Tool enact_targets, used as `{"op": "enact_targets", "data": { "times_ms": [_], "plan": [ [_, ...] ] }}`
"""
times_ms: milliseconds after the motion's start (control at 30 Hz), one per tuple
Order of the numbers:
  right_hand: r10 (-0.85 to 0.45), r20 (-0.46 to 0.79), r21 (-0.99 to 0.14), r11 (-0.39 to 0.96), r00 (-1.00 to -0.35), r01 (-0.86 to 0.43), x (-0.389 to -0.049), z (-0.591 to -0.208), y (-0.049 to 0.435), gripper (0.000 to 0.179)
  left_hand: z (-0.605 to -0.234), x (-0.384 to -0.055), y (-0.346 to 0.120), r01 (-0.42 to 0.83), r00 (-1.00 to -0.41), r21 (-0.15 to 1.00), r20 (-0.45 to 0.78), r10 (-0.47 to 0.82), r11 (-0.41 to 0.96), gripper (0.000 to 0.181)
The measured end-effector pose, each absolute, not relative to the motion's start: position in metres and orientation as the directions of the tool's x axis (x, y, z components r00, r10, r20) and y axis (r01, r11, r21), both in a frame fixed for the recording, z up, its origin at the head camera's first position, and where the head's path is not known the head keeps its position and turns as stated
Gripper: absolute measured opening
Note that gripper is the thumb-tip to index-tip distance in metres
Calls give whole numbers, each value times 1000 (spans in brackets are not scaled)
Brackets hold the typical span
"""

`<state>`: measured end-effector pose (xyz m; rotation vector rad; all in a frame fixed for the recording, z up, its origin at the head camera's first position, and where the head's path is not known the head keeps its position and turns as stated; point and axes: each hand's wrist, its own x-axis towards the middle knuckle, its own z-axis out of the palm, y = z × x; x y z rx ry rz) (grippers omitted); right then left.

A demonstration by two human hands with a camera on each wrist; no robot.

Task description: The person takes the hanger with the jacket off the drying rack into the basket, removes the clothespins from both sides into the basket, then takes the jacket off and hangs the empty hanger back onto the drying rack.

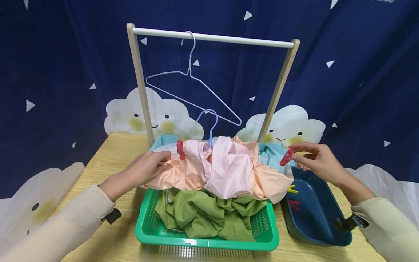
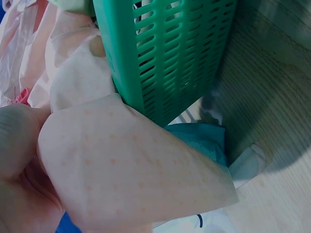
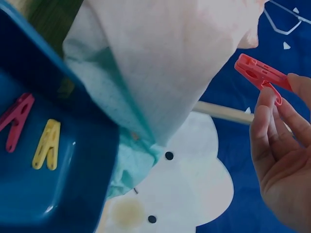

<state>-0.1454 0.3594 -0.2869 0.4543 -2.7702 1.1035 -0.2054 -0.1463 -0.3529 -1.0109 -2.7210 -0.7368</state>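
Observation:
A peach and pink garment (image 1: pixel 230 169) lies bunched over the basket, a lilac hanger (image 1: pixel 212 127) with its hook rising from the neckline. My left hand (image 1: pixel 147 167) grips the garment's left end, and the cloth (image 2: pixel 131 165) spreads out past the fingers in the left wrist view. Just beside those fingers, a red clothespin (image 1: pixel 180 150) stands upright on the peach cloth. Thumb and fingers of my right hand (image 1: pixel 319 160) pinch another red clothespin (image 3: pixel 262 75) in the air near the garment's right end.
Below the garment, a green basket (image 1: pixel 207 243) holds green cloth (image 1: pixel 209 214). The dark blue tub (image 1: pixel 315 203) at right contains a yellow clothespin (image 3: pixel 47 144) and a red one (image 3: pixel 17 121). Behind, a white hanger (image 1: pixel 190 72) hangs from a rack (image 1: pixel 229 37); light blue cloth (image 1: pixel 273 154) lies underneath.

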Motion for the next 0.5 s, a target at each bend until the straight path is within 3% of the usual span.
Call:
{"op": "enact_targets", "data": {
  "times_ms": [500],
  "plan": [
    [-227, 103, -662, 711, -968, -237, -141, -308, 386, 37, -353, -203, -150, 658, -753, 377, 320, 575, 652, 31]
  ]
}}
